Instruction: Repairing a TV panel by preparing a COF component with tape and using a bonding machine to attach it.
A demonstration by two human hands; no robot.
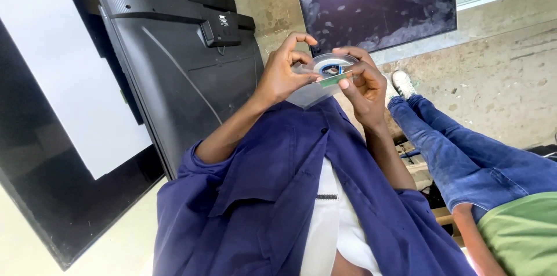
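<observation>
My left hand (282, 74) and my right hand (366, 87) are raised together in front of my blue jacket. Between them is a clear roll of tape (331, 65) with a blue core. The left hand's fingers curl around the roll's left edge. The right hand's fingers lie over the roll's right side, and its thumb and forefinger pinch a small flat green piece (332, 80) just below the roll. A clear strip of tape seems to hang under the roll, over my chest.
A black television back panel (185, 78) leans at the left, beside a white panel (64, 61). A dark, smudged screen (383, 3) stands on the concrete floor ahead. Another person's legs in blue jeans (464, 154), a white shoe (403, 83) and a green shirt are at the right.
</observation>
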